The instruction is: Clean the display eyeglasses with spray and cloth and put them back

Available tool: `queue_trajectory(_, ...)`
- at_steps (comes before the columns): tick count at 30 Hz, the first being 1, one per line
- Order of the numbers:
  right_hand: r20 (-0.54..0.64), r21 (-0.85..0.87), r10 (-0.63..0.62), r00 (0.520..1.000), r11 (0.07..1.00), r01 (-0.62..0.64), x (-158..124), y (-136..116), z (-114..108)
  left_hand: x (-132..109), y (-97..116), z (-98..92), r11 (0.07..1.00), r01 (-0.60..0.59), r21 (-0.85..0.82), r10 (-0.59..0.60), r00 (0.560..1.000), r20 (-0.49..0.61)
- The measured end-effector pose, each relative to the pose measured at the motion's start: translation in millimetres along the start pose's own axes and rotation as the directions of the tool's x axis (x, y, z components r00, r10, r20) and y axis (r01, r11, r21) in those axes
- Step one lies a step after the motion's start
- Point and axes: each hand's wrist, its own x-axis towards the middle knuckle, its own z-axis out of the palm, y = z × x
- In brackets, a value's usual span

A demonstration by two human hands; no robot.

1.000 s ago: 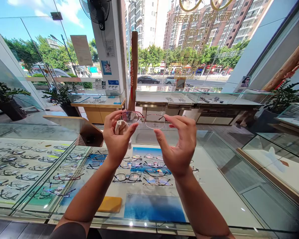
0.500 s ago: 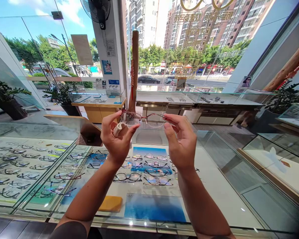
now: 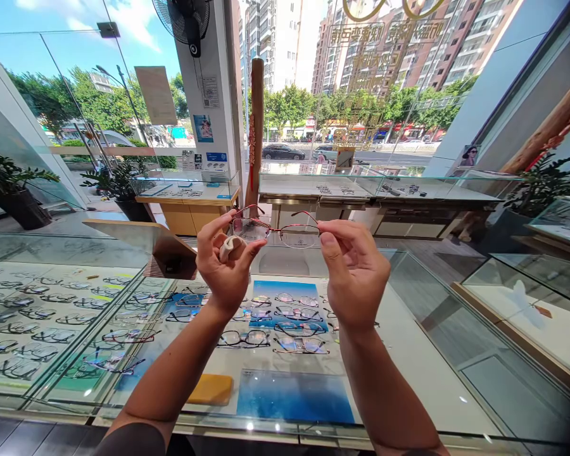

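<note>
A pair of eyeglasses (image 3: 300,227) with thin red upper rims is held up above the glass counter, its temples unfolded and pointing away from me. My left hand (image 3: 225,266) pinches the left end of the frame between thumb and fingers. Tucked in that same palm is a bunched pale cloth (image 3: 232,248). At the other end, my right hand (image 3: 356,269) grips the frame near its hinge with thumb and forefinger. Below the hands, several eyeglasses (image 3: 243,339) lie in rows on the display.
A glass display counter (image 3: 408,380) spans the front, with blue sheets (image 3: 294,396) and a yellow case (image 3: 211,389). A tilted wooden-framed mirror or stand (image 3: 123,231) rises at left. More showcases (image 3: 313,183) line the window, beside a wooden post (image 3: 256,139).
The eyeglasses have tipped, so their temples now show above the rims. My right hand has moved slightly right; my left hand has shifted a little the same way.
</note>
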Motion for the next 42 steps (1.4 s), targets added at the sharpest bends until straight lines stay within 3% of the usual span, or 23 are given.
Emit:
queue_trajectory(11, 0.041, 0.01, 0.047, 0.998, 0.999, -0.048, 3, 1, -1, -2, -4, -2.8, 0.997, -0.031, 0.064, 0.029, 0.999, 0.03)
queue_trajectory(22, 0.112, 0.202, 0.146, 0.983, 0.965, -0.166, 3, 12, -2, -4, 2, -4.9, 0.993, 0.104, 0.06, -0.108, 0.992, 0.063)
queue_trajectory(28, 0.149, 0.253, 0.197, 0.969, 0.94, -0.23, 1, 17, -2, -1, 10, -0.9, 0.996, 0.09, 0.018, -0.091, 0.995, 0.041)
queue_trajectory(33, 0.127, 0.404, 0.272, 0.954, 0.864, -0.3, 0, 17, 1, -2, 11, 1.2, 0.993, 0.12, 0.011, -0.121, 0.991, 0.063)
queue_trajectory(36, 0.137, 0.449, 0.345, 0.928, 0.814, -0.369, 0, 15, 4, -3, 8, 1.2, 0.993, 0.119, -0.001, -0.119, 0.992, 0.052)
queue_trajectory(42, 0.214, 0.514, 0.517, 0.829, 0.662, -0.546, 2, 19, 7, -4, 7, -0.5, 0.992, 0.118, 0.041, -0.117, 0.993, -0.013)
